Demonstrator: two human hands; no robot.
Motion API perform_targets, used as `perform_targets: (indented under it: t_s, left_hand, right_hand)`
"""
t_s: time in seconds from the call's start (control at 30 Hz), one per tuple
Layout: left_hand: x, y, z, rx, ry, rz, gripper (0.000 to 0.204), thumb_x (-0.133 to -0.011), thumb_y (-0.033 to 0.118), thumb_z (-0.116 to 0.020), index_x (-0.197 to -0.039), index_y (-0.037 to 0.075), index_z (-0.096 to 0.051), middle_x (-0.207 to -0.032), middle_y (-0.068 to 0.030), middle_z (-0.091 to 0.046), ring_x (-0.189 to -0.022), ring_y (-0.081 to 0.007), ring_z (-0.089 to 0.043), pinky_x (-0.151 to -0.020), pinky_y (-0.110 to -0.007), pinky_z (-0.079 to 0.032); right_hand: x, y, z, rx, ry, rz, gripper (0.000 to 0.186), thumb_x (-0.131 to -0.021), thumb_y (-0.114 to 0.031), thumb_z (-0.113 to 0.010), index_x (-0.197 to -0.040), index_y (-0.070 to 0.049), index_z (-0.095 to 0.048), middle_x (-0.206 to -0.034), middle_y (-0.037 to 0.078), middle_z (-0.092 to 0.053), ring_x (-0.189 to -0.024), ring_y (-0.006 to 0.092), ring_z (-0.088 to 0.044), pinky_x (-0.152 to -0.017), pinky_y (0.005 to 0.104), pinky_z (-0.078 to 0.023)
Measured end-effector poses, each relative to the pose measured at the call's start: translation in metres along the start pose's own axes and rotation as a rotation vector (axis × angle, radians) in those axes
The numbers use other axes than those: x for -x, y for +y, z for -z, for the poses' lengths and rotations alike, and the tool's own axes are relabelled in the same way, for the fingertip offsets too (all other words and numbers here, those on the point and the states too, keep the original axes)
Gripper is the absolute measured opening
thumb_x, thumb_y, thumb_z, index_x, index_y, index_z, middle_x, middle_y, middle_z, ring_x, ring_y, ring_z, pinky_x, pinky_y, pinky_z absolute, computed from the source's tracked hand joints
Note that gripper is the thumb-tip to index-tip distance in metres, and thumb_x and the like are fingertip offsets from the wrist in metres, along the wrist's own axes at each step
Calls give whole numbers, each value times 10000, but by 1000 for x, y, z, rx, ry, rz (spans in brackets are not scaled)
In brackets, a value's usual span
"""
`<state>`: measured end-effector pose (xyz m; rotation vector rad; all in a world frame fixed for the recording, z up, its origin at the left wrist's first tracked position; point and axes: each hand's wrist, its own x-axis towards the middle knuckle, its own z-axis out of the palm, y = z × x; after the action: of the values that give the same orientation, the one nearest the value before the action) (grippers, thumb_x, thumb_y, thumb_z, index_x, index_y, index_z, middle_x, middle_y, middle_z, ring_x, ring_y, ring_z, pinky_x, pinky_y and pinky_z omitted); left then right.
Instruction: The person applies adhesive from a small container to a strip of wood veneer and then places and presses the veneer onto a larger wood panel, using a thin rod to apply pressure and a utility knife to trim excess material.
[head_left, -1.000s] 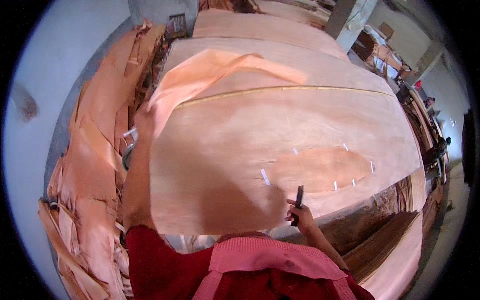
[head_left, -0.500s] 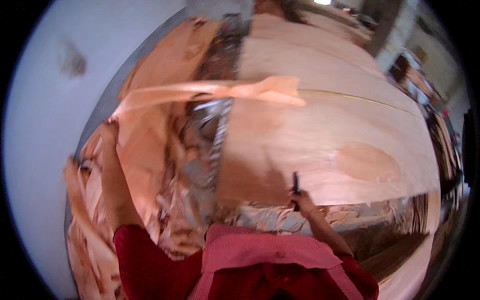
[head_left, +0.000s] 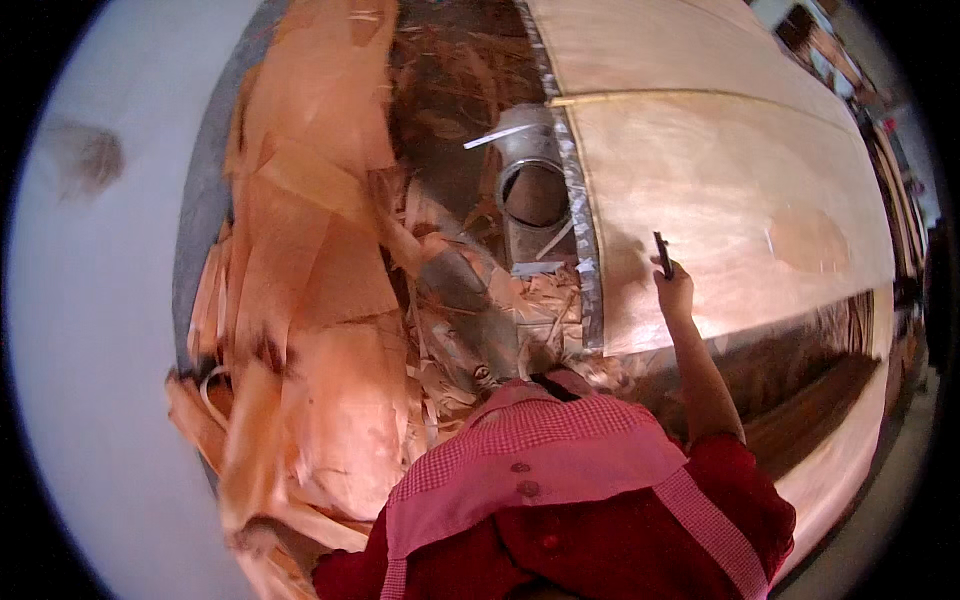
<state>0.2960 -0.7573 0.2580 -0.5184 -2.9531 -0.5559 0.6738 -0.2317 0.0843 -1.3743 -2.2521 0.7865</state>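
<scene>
My right hand point(head_left: 674, 286) is closed around a slim black tool point(head_left: 662, 254), held upright over the near left part of a pale wood veneer sheet point(head_left: 690, 190). Its blade or tip is too small to make out. At the lower left, my left hand point(head_left: 258, 538) is low among orange-brown veneer strips point(head_left: 255, 440), beside the pile. Motion smears its fingers, and whether it still grips a strip cannot be made out. A thin yellowish strip point(head_left: 680, 97) crosses the pale sheet from side to side.
A tall heap of veneer offcuts point(head_left: 330, 250) runs along the white wall point(head_left: 90, 300). Between heap and sheet sits a grey metal part with a round opening point(head_left: 535, 195), with scraps around it. A stack of dark boards point(head_left: 800, 410) lies at the near right.
My left hand has come down and back from the far left, where it held a long veneer strip stretched over the pile and sheet. My right hand has moved rightward and farther over the sheet.
</scene>
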Motion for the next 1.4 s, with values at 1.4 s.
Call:
perform_targets:
  t_s: [1.4]
  left_hand:
    - [-746, 700, -619, 385, -178, -855, 189, -800, 175, -542, -950, 94, -623, -1075, -122, -566, -954, -260, -550, -879, -466, -357]
  right_hand:
    - [-304, -125, -155, -812, 573, -1087, 222, -785, -137, -605, -957, 3, -599, -643, -6, -545, -556, 82, -501, -477, 241, -417]
